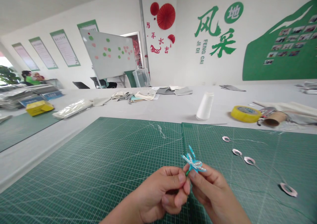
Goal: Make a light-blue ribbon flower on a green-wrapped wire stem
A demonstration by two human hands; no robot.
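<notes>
A small blue craft flower with pale beaded petals and a green wrapped stem is held up over the cutting mats. My left hand is closed, its thumb and index finger pinching the green stem just below the bloom. Around the flower's base, my right hand is closed too, thumb in front, fingers behind the petals. The lower end of the stem is hidden by my fingers. Right of my hands, several pale pink petal loops lie on wire stems, the closest being a pink loop.
Green cutting mats cover the near table. Beyond them stand a white thread cone, a yellow tape roll and a cardboard tube. A yellow box and fabric pieces lie farther left. People sit in the far left background.
</notes>
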